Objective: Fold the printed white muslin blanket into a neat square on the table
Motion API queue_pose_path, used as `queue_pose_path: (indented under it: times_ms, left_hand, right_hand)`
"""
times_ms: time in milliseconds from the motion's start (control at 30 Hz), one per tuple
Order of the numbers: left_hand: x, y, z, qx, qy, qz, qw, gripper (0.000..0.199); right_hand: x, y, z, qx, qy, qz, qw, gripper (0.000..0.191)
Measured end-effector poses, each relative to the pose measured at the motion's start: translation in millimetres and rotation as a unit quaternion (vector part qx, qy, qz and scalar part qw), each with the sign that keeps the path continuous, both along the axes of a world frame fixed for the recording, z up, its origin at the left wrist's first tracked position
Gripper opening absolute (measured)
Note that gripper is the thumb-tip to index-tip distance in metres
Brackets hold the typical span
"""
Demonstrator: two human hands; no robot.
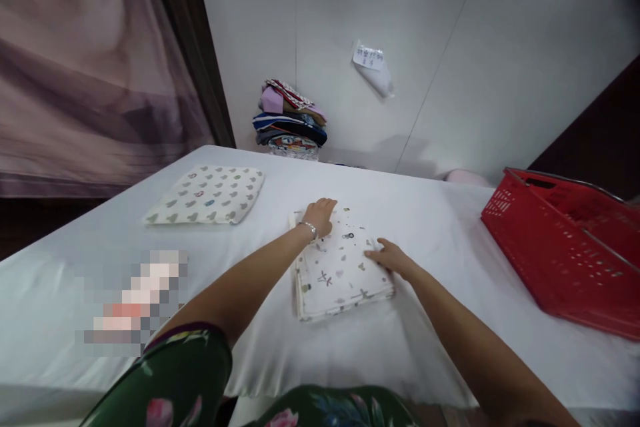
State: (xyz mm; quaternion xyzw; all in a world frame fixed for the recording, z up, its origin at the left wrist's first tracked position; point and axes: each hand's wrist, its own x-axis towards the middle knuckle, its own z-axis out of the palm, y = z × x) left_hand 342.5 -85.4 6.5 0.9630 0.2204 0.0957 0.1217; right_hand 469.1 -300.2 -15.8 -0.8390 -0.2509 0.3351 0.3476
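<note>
A white cloth [340,273] with small printed figures lies before me, folded into a neat layered rectangle. Flat on its upper left part rests my left hand [319,215], fingers stretched out, a bracelet at the wrist. At the cloth's right edge is my right hand [390,256], thumb and fingers apart, touching the top and side; some of its fingers are hidden. Farther left lies a second folded cloth [213,195], white with rows of grey mouse-head shapes.
A white-covered table [425,213] carries all this. At the right stands a red plastic basket [555,260]. A stack of folded clothes [290,121] rises behind the far edge. One patch at the left is blurred out. A paper note [369,56] hangs on the wall.
</note>
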Motion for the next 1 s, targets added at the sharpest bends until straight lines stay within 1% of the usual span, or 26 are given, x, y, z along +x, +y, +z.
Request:
queue_pose_path:
  times_ms: [33,133,200,267,333,433,500,567,633,667,733,767,833,900,933,967,1000]
  left_hand:
    - [10.5,0.8,-0.9,-0.004,0.015,-0.029,0.999,0.071]
    - [42.9,0.0,-5.0,-0.025,0.059,-0.125,0.99,0.077]
    - [63.7,-2.1,-7.7,-0.043,0.08,-0.18,0.979,0.074]
    - [81.7,-4.1,-9.6,-0.061,0.097,-0.214,0.97,0.065]
    - [95.8,-5.1,-9.8,-0.07,0.115,-0.224,0.965,0.054]
    - [109.0,-4.8,-5.7,-0.061,0.125,-0.222,0.965,0.038]
    - [113.2,-3.1,1.0,-0.05,0.125,-0.219,0.966,0.027]
    - [113.7,0.4,11.9,-0.039,0.126,-0.218,0.967,0.021]
    - [110.0,6.8,27.9,-0.019,0.125,-0.227,0.966,0.021]
    - [106.5,11.2,38.2,0.003,0.125,-0.235,0.964,0.021]
    - [96.0,21.6,62.9,0.071,0.131,-0.248,0.957,0.021]
    - [89.3,27.2,77.1,0.108,0.135,-0.245,0.954,0.021]
    - [73.8,37.8,108.3,0.159,0.149,-0.216,0.952,0.019]
    - [57.3,46.7,141.1,0.183,0.143,-0.186,0.955,0.019]
    - [49.2,50.4,157.4,0.206,0.133,-0.168,0.955,0.019]
    - [41.5,53.6,173.0,0.234,0.118,-0.149,0.953,0.019]
    - [34.3,56.3,187.3,0.261,0.096,-0.135,0.951,0.02]
  right_hand:
    - [-2.4,-8.7,-3.4,0.003,0.0,0.007,1.0,0.083]
    - [-13.9,-31.3,-11.4,0.037,0.013,0.035,0.999,0.064]
    - [-22.4,-40.3,-11.3,0.065,0.041,0.053,0.996,0.057]
    - [-29.0,-44.4,-7.3,0.074,0.08,0.054,0.993,0.056]
    - [-33.2,-45.0,-2.1,0.091,0.121,0.045,0.987,0.057]
    - [-36.8,-44.4,1.0,0.144,0.171,0.028,0.974,0.056]
    - [-39.0,-45.0,-0.2,0.172,0.21,0.018,0.962,0.055]
    - [-40.8,-46.1,-1.0,0.187,0.25,0.017,0.95,0.053]
    - [-40.2,-46.2,2.7,0.193,0.273,0.029,0.942,0.051]
    - [-38.4,-45.3,7.2,0.191,0.272,0.038,0.942,0.051]
    - [-30.6,-40.6,22.8,0.184,0.241,0.064,0.951,0.051]
    - [-24.6,-36.7,33.9,0.18,0.212,0.08,0.957,0.051]
    - [-9.0,-25.9,62.7,0.175,0.124,0.117,0.97,0.047]
    - [9.3,-12.2,98.4,0.151,0.011,0.146,0.978,0.04]
    - [18.4,-4.9,117.7,0.13,-0.062,0.156,0.977,0.038]
    - [27.1,2.3,137.2,0.11,-0.154,0.156,0.969,0.037]
    - [34.8,9.0,156.2,0.088,-0.255,0.156,0.95,0.035]
